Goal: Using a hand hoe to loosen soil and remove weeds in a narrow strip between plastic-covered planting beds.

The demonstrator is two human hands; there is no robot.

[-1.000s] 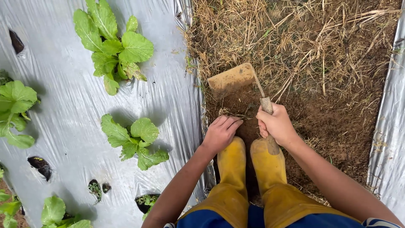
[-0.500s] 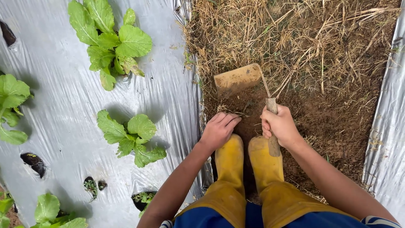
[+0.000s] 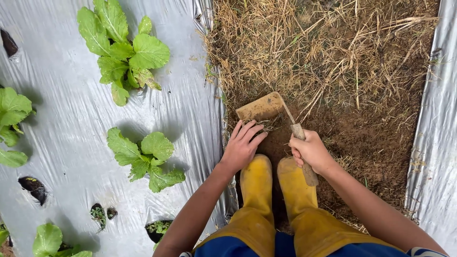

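The right hand [image 3: 312, 152] keeps a closed grip on the wooden handle of a short hand hoe with a flat, soil-caked blade [image 3: 261, 107]. The blade rests edge-down on the brown soil strip [image 3: 371, 138] between two silver plastic mulch sheets [image 3: 66, 123], placed to scrape dry straw-like weeds [image 3: 304, 52]. The left hand [image 3: 243, 146], fingers spread and holding nothing, touches loosened roots just beside the blade, above the yellow rubber boots [image 3: 257, 183].

Both your bare forearms rise from the bottom edge toward the frame's centre. Your left hand [image 3: 242, 148] lies palm down just left of centre, fingers [image 3: 247, 130] spread and pointing up-frame, wrist straight. Your right hand [image 3: 310, 151], slightly right of centre, is curled into a closed fist, knuckles facing left, its forearm running to the lower right corner.
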